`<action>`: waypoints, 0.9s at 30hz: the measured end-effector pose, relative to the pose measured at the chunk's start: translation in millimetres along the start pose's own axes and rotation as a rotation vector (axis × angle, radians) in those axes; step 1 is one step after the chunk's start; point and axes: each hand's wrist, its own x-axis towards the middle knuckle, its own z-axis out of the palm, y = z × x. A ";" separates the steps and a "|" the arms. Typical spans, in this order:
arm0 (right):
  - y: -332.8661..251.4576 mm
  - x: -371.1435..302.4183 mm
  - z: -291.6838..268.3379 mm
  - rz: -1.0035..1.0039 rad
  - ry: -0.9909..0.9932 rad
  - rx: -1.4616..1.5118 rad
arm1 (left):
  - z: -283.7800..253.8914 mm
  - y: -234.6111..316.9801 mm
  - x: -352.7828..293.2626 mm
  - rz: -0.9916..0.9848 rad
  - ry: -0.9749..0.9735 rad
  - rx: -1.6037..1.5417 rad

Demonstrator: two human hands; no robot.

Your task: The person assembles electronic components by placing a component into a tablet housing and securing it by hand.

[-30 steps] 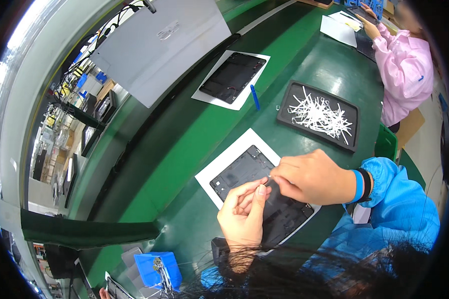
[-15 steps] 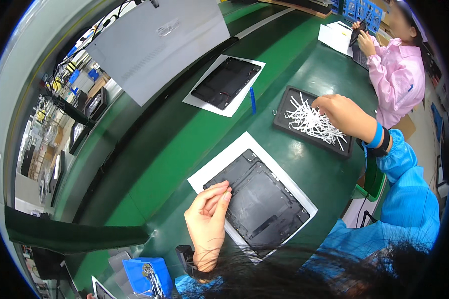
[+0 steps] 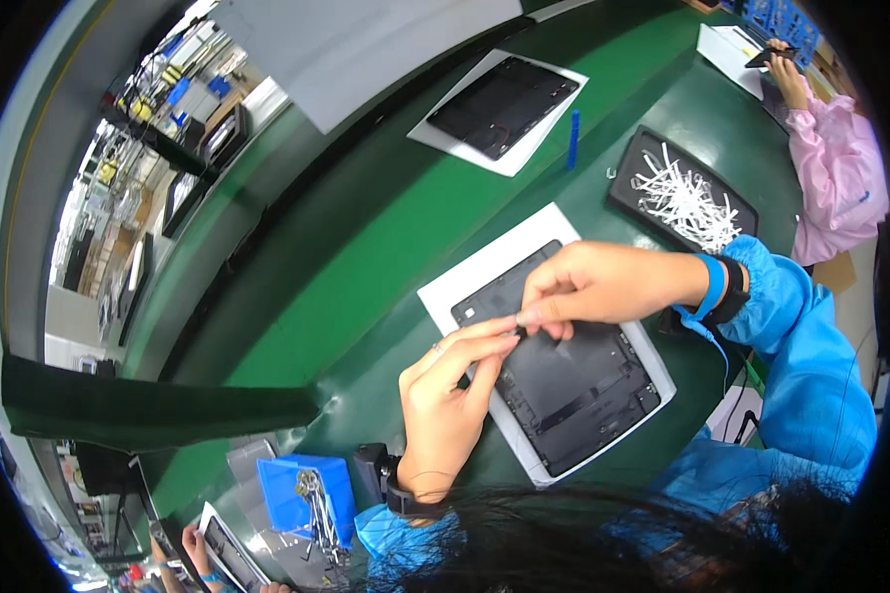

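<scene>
My left hand [image 3: 447, 390] and my right hand [image 3: 608, 287] meet at the fingertips above a black flat device shell [image 3: 588, 390]. Both pinch closed; whatever is between the fingers is too small or hidden to name. The shell lies on a white sheet [image 3: 477, 265] on the green bench, partly covered by my hands. Beyond my right wrist is a black tray [image 3: 631, 186] heaped with thin white strips [image 3: 690, 206].
Farther off, a second black shell [image 3: 504, 109] lies on white paper, with a blue stick [image 3: 574, 140] beside it. A blue bin [image 3: 332, 481] with metal pieces stands at lower left. A co-worker in pink [image 3: 841, 163] sits at far right; another person's hand [image 3: 198, 546] shows at lower left.
My right hand has left the strip tray and come to my left fingertips over the shell. The view has shifted, so the bench things appear farther right and higher.
</scene>
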 end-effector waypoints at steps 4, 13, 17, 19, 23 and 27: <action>3.1 21.0 0.9 0.080 0.054 -0.093 | -7.3 -8.4 -3.6 -0.070 0.082 0.089; 24.2 41.9 10.5 0.013 0.106 -0.323 | -18.3 1.2 -17.3 -0.226 0.089 0.423; 20.7 44.4 19.9 0.008 0.143 -0.456 | -15.5 5.7 -19.7 -0.216 0.009 0.485; 24.1 43.3 21.4 -0.004 0.148 -0.485 | -11.4 2.5 -21.8 -0.227 -0.032 0.510; 23.5 43.4 26.5 -0.106 0.181 -0.562 | -9.5 15.2 -27.3 -0.241 -0.091 0.642; 25.2 41.4 27.6 -0.083 0.177 -0.596 | -3.9 14.6 -28.7 -0.164 -0.187 0.646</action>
